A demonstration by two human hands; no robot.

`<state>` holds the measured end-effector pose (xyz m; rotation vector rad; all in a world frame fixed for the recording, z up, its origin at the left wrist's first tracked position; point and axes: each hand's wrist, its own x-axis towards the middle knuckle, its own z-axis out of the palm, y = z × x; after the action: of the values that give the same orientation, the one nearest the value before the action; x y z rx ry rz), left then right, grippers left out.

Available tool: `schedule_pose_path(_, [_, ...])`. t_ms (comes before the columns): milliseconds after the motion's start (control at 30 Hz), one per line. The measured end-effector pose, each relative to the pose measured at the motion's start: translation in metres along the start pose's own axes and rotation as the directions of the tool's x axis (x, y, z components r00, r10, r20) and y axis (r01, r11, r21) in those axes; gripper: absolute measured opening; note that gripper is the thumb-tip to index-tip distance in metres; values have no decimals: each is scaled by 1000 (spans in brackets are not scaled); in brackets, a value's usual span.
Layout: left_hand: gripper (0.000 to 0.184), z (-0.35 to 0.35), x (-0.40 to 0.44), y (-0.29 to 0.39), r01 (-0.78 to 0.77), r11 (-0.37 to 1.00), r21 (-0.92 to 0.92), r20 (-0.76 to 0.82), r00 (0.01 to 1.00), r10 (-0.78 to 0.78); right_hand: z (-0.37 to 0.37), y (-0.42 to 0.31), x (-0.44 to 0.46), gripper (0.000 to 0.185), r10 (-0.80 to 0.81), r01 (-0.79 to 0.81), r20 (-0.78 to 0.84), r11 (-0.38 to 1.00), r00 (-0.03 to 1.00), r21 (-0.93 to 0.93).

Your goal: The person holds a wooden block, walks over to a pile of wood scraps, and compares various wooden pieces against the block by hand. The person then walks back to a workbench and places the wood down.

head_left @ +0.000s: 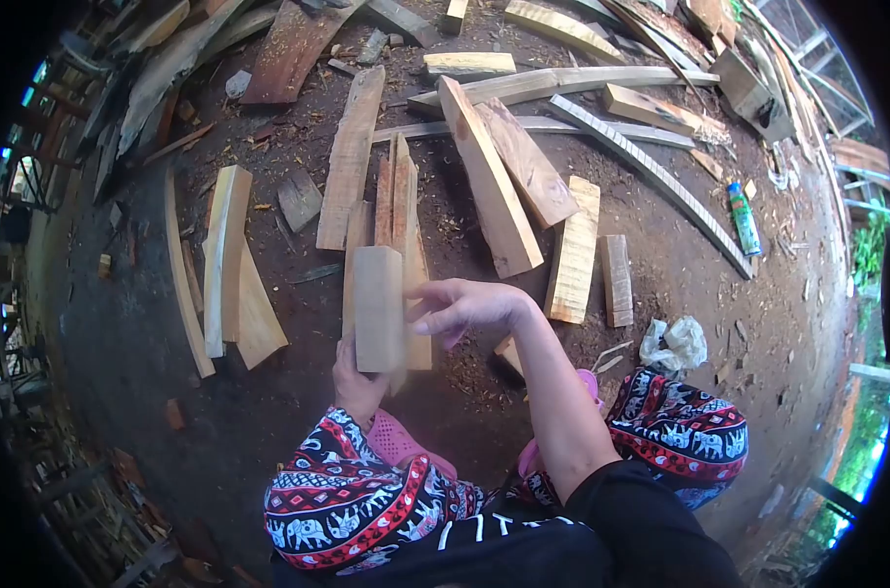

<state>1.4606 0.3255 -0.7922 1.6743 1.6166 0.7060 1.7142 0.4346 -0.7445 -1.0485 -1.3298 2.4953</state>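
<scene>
A pale wooden block (377,304) stands out in front of me, slightly blurred along its right and lower edges. My left hand (355,380) grips its lower left side, with the fingers partly hidden by the wood. Just right of the block is my right hand (469,306), its fingers apart and nothing held in it; whether a fingertip touches the wood I cannot tell. Behind the block lie a reddish split plank (394,196) and a pale plank (419,328).
Several boards lie ahead on the dirt floor, among them a thick beam (492,181) and a bark-edged plank (350,162). To the left sits a small board stack (231,265). At right are a long striped strip (650,181), a spray can (744,220) and a crumpled plastic bag (675,343).
</scene>
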Motion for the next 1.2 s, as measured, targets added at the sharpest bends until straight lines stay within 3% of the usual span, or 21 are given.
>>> schedule_pose_path(67, [88,-6,-2,10,31,999,-33,30,999,-30,-4,9,2,84,-15,14,20,998,1000,67])
schedule_pose_path(133, [107,-21,3,46,-6,973,-230,96,995,29,-6,16,3,82,-24,23,13,996,1000,88])
schedule_pose_path(167, [107,-22,5,47,-6,974,-225,98,995,29,-6,18,3,79,-22,22,6,994,1000,106])
schedule_pose_path(233, [113,-27,14,53,29,868,-496,55,998,-2,-5,20,3,78,-22,21,1,993,1000,118])
schedule_pose_path(367, [101,-35,48,82,113,949,-296,87,992,-91,-3,19,4,74,-4,5,-9,990,1000,144])
schedule_pose_path(400, [84,-35,54,77,37,992,-122,96,995,-26,-4,21,6,71,-16,14,8,991,1000,131])
schedule_pose_path(433, [84,-36,56,72,41,992,-122,88,996,-31,-5,22,5,71,-14,12,16,992,1000,126])
schedule_pose_path(500, [67,-43,59,62,115,928,-353,59,993,-100,-6,22,2,69,-7,14,-38,986,999,167])
schedule_pose_path(567, [55,-62,62,40,299,699,-649,156,952,-263,-8,37,8,69,-4,18,-88,988,996,155])
schedule_pose_path(633, [53,-76,59,17,275,585,-762,121,950,-290,-9,51,17,71,67,-31,-216,986,974,166])
schedule_pose_path(767, [53,-89,65,-26,175,510,-842,-12,939,-342,4,61,33,80,92,-50,-222,980,971,191])
schedule_pose_path(833, [53,-88,79,-48,69,711,-700,-249,909,-334,21,42,38,83,103,-47,-307,981,946,186])
schedule_pose_path(900, [54,-84,88,-67,33,776,-629,-296,914,-278,35,37,53,87,104,-33,-398,983,912,180])
schedule_pose_path(967, [56,-76,98,-87,163,920,-357,-356,887,-295,43,45,79,101,-122,24,-745,990,655,-141])
schedule_pose_path(1000, [59,-72,102,-98,184,932,-313,-370,880,-298,55,40,85,110,-263,22,-812,955,522,-295])
schedule_pose_path(1033, [59,-66,105,-109,179,930,-322,-372,879,-298,64,36,89,110,-268,17,-812,953,519,-303])
schedule_pose_path(1100, [58,-60,105,-115,167,986,5,-447,882,-147,81,24,93,117,-268,-147,-844,917,464,-371])
schedule_pose_path(1133, [58,-58,103,-115,169,986,-1,-452,879,-152,86,20,95,123,-241,-217,-850,901,469,-375])
schedule_pose_path(1200, [56,-56,100,-102,182,965,188,-458,886,-78,88,19,100,119,-250,-255,-858,884,449,-392])
